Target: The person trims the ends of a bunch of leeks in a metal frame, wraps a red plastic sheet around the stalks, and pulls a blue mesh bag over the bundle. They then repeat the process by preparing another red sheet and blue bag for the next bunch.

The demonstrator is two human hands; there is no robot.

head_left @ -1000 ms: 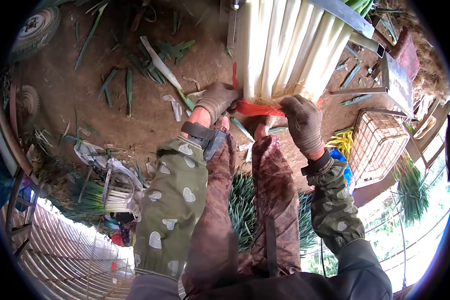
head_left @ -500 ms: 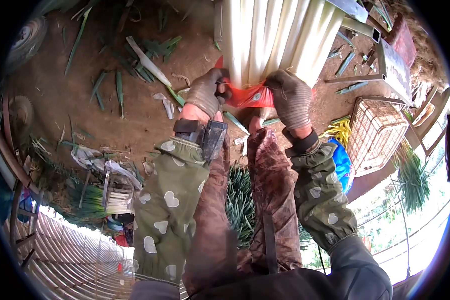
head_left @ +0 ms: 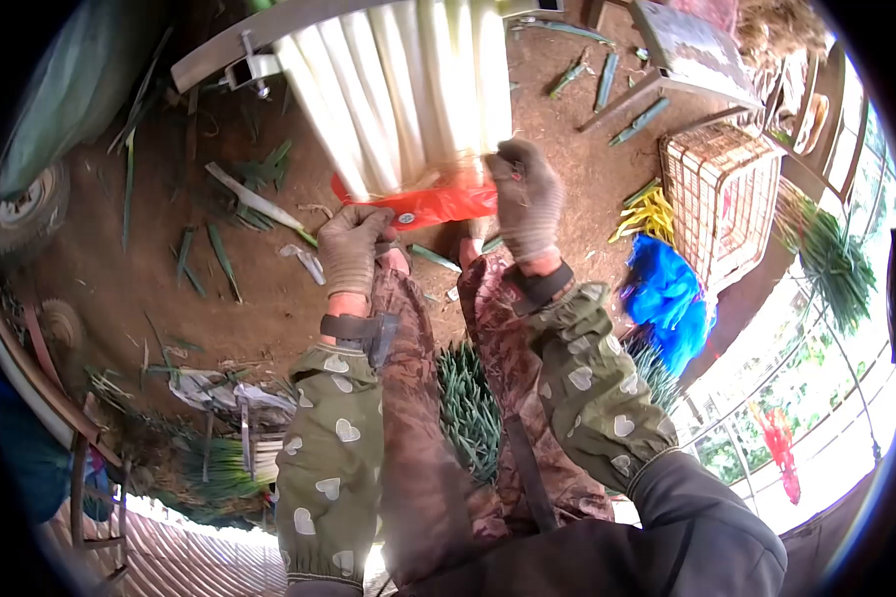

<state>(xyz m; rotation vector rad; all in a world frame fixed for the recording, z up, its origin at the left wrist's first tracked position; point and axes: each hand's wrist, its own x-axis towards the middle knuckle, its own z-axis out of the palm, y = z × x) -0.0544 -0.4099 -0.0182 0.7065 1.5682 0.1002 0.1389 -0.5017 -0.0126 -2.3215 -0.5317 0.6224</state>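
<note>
A bundle of thick white leek stalks (head_left: 398, 95) lies on a metal frame (head_left: 304, 28), their near ends against a red plastic bag (head_left: 443, 206). My left hand (head_left: 348, 244), in a brown knitted glove, pinches the bag's left edge near the stalk ends. At the bag's right end is my gloved right hand (head_left: 530, 204), its fingers curled closed on the plastic beside the outermost stalk. Some blur covers the fingertips there. The stalks' far ends run past the top of the view.
A wire-sided crate (head_left: 722, 204) stands to the right, with blue plastic (head_left: 667, 298) and yellow strips (head_left: 647, 216) beside it. A metal stool (head_left: 692, 55) is at upper right. Green leaves (head_left: 468, 408) lie between my legs. Leaf scraps (head_left: 259, 199) litter the dirt floor. A wheel (head_left: 30, 214) is at left.
The view has shifted, so the stalks and both hands sit further left. My hands have spread apart, stretching the red bag wider across the stalk ends, and the right hand has risen.
</note>
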